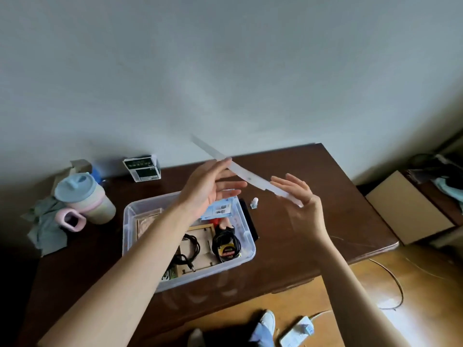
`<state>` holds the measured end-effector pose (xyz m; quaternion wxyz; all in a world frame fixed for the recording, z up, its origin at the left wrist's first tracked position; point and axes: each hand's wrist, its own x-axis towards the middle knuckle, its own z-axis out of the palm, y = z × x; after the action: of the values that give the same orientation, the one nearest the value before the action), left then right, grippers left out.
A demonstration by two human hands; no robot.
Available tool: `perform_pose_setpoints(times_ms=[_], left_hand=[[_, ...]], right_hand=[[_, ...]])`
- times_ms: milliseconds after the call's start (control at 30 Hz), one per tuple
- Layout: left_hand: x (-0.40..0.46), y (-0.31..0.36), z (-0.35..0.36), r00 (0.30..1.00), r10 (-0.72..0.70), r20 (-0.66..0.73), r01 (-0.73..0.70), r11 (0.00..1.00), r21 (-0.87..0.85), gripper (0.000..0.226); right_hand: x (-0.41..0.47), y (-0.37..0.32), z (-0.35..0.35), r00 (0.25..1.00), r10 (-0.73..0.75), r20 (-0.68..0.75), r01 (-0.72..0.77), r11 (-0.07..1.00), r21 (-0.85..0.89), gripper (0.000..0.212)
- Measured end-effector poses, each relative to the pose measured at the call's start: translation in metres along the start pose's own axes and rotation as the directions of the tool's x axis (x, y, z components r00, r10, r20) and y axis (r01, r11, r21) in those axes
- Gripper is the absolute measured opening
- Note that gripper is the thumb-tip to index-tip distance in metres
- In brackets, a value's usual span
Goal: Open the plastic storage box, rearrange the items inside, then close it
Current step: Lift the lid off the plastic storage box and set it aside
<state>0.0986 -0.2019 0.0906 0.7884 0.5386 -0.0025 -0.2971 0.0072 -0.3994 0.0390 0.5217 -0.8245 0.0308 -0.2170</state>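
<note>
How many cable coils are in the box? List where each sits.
2. One cable coil lies over the wooden frame mid-box; the other sits at the box's right end around a tape measure. The left arm may hide more.

Box (pixel 140 209) on table (pixel 313 221); cup (pixel 85 196) left; small bottle (pixel 254 203) right; lid (pixel 240 171) above box.
</note>
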Motion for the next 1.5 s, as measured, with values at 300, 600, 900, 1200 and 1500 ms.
perform_pose_setpoints(times_ms=[300, 600, 900, 1200, 1500], left_hand=[[0.052, -0.064, 0.085, 0.987, -0.039, -0.155, 0.063, 0.986, 0.152, 0.041], [0.097, -0.131, 0.127, 0.997, -0.07, -0.035, 0.077, 0.958, 0.277, 0.078], [0.117, -0.21, 0.134, 0.953, -0.303, 0.014, 0.291, 0.924, 0.247, 0.087], [0.125, -0.259, 0.115, 0.818, -0.353, -0.455, 0.542, 0.739, 0.4, 0.061], [0.119, -0.271, 0.102, 0.76, -0.479, -0.439, 0.635, 0.692, 0.344, 0.056]], right_hand=[[0.011, 0.067, -0.081, 0.996, -0.018, 0.082, 0.036, 0.974, -0.222, 0.059], [0.018, 0.164, -0.152, 0.903, 0.429, -0.022, -0.422, 0.879, -0.222, 0.033], [-0.002, 0.254, -0.173, 0.56, 0.82, -0.12, -0.805, 0.503, -0.316, 0.037], [-0.009, 0.269, -0.168, 0.632, 0.773, -0.045, -0.711, 0.557, -0.429, 0.04], [-0.016, 0.279, -0.155, 0.639, 0.768, -0.043, -0.676, 0.535, -0.507, 0.045]])
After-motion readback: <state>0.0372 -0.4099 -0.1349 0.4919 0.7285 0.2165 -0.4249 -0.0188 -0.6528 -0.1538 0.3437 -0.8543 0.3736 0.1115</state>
